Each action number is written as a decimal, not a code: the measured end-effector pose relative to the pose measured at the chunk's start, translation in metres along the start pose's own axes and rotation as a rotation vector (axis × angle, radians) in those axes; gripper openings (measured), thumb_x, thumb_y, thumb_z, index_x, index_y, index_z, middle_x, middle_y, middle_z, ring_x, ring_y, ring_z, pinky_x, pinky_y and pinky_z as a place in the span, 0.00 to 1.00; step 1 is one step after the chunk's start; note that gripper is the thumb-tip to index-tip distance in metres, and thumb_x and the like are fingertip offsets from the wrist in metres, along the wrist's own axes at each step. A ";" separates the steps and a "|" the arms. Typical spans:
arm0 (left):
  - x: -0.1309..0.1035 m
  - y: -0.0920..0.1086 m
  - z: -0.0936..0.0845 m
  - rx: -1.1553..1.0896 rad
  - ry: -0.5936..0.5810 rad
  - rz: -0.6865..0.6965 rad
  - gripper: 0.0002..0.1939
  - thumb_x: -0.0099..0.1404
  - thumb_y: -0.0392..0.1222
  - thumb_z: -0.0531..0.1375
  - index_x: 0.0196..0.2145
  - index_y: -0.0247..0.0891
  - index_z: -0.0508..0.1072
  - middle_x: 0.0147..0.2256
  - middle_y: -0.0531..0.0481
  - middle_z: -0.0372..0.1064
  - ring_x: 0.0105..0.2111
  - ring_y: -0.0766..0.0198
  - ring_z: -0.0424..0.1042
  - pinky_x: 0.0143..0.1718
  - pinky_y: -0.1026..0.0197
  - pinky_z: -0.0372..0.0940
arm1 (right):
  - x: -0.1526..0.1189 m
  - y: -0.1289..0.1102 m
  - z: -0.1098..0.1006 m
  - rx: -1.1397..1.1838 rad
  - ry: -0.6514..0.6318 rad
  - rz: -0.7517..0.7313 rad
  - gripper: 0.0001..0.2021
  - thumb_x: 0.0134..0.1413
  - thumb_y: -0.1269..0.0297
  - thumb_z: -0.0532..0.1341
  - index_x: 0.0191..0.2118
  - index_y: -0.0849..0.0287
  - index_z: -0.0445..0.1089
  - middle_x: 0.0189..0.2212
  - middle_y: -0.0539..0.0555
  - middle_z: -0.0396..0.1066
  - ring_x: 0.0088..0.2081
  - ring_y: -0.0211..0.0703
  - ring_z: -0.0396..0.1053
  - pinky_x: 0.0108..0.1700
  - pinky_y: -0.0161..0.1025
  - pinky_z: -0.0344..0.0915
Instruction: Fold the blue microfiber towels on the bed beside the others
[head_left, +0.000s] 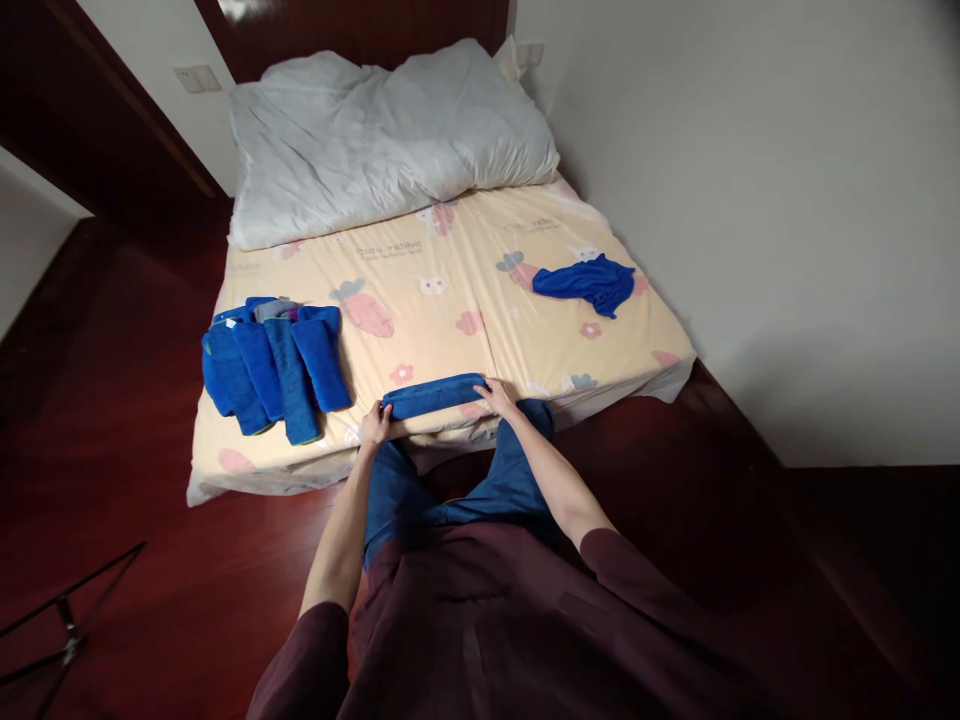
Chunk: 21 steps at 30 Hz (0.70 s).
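Note:
A blue towel, folded into a long narrow strip, lies along the near edge of the bed. My left hand grips its left end, fingers closed around the corner. At the other end, my right hand pinches the towel, with the thumb on top. To the left on the mattress is a pile of folded blue towels, laid overlapping side by side. One crumpled blue cloth rests farther back on the right side of the bed.
The bed has a yellow sheet printed with carrots and rabbits. A folded white quilt covers its head end. A white wall stands close on the right. Black stand legs rest on the dark red floor at lower left.

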<state>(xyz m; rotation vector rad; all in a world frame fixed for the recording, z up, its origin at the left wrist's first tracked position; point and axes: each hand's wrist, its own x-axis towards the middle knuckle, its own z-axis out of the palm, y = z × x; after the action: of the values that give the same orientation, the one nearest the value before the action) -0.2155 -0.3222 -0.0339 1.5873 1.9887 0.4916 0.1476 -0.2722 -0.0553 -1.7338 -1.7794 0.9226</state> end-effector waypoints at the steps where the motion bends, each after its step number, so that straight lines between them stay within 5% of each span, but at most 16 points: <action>1: 0.001 0.001 0.001 0.010 0.002 -0.016 0.19 0.74 0.53 0.50 0.50 0.38 0.72 0.44 0.39 0.79 0.48 0.47 0.77 0.49 0.53 0.68 | 0.001 -0.001 0.000 -0.017 0.006 0.009 0.16 0.66 0.51 0.60 0.44 0.58 0.77 0.37 0.57 0.80 0.41 0.47 0.76 0.47 0.38 0.69; 8: 0.009 0.007 0.003 0.050 0.009 -0.106 0.20 0.75 0.54 0.50 0.46 0.39 0.73 0.43 0.35 0.79 0.49 0.44 0.77 0.48 0.50 0.69 | 0.006 -0.009 -0.001 -0.128 0.037 0.041 0.15 0.66 0.52 0.62 0.48 0.55 0.79 0.42 0.59 0.81 0.43 0.50 0.78 0.47 0.39 0.70; 15: 0.016 0.013 0.001 0.091 -0.022 -0.171 0.19 0.74 0.52 0.51 0.45 0.36 0.74 0.45 0.31 0.78 0.52 0.42 0.76 0.51 0.48 0.68 | 0.019 -0.016 -0.002 -0.267 -0.006 0.134 0.16 0.65 0.50 0.62 0.42 0.56 0.79 0.38 0.59 0.81 0.40 0.50 0.77 0.42 0.38 0.68; 21: 0.031 0.027 -0.003 0.134 -0.035 -0.225 0.20 0.73 0.51 0.53 0.46 0.31 0.75 0.46 0.23 0.76 0.53 0.35 0.75 0.51 0.42 0.67 | 0.034 -0.031 -0.005 -0.302 0.002 0.234 0.17 0.63 0.49 0.64 0.42 0.60 0.78 0.41 0.66 0.79 0.46 0.57 0.76 0.47 0.44 0.68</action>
<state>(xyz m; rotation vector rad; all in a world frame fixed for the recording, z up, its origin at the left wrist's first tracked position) -0.2013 -0.2856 -0.0213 1.4132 2.1791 0.2458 0.1285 -0.2372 -0.0330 -2.1680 -1.8164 0.7707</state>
